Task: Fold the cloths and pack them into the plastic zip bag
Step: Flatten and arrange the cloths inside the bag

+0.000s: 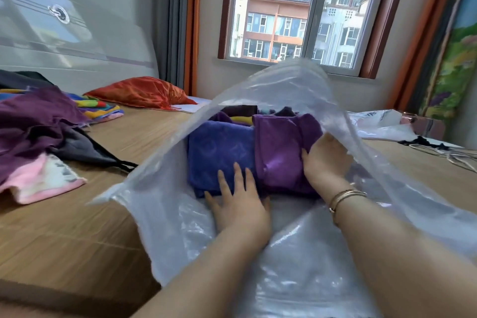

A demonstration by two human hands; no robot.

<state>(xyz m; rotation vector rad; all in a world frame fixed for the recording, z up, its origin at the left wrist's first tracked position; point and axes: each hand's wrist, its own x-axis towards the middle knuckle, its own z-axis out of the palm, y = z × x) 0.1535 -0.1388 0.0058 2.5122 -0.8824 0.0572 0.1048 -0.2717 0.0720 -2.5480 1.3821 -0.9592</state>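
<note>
Left hand (238,204) presses blue cloth (219,152) inside plastic zip bag (160,188).

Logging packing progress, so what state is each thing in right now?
Zip bag: open, mouth lifted.
Blue cloth: folded, inside the bag.
Purple cloth: folded, inside, beside the blue.
Left hand: flat, pressing the blue cloth.
Right hand: against the purple cloth.
Cloth pile: unfolded, outside the bag.

Both bare forearms reach forward, near each other. Left hand (238,204) palm down, fingers (238,175) straight, spread. Right hand (326,160) on edge, thumb up, fingertips hidden; bracelet on wrist.
</note>
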